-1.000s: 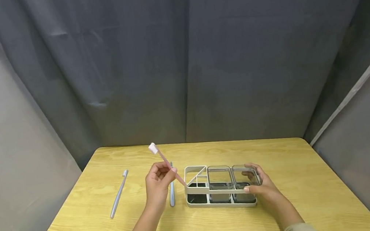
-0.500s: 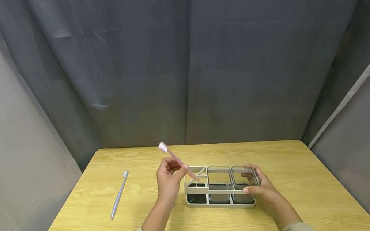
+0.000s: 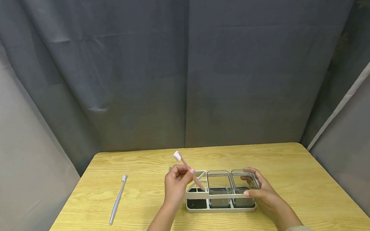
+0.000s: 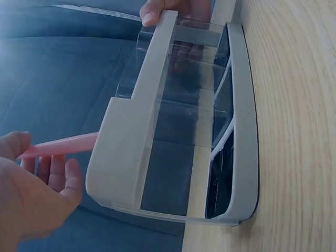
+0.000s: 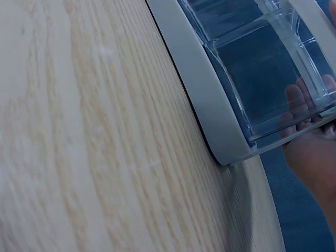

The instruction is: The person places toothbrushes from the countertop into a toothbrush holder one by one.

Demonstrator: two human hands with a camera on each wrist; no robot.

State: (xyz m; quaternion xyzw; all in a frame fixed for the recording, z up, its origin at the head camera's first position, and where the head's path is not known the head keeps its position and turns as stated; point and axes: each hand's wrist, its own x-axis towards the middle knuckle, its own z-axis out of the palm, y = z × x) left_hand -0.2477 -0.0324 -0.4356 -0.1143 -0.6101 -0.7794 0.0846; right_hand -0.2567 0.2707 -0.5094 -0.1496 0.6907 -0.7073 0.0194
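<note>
My left hand (image 3: 175,186) pinches a pink toothbrush (image 3: 198,182) between thumb and fingers, its white bristle head up and its handle slanting down to the right. The handle's lower end overlaps the divided left section of a white toothbrush holder (image 3: 197,195). In the left wrist view, the pink handle (image 4: 68,145) passes behind the holder's top frame (image 4: 122,157). My right hand (image 3: 267,193) grips the holder's right end, thumb on the front bar and fingers behind. Two clear cups (image 3: 218,172) sit side by side in the holder, over its black-lined base.
A blue-grey toothbrush (image 3: 118,202) lies on the wooden table (image 3: 82,220) to the left. Only the tip of another toothbrush (image 3: 170,167) shows behind my left hand. Grey curtains (image 3: 135,79) enclose the table at the back and sides.
My left hand has moved right with the pink toothbrush, bringing its handle end over the holder's left section and covering most of the middle toothbrush. The right hand keeps its hold.
</note>
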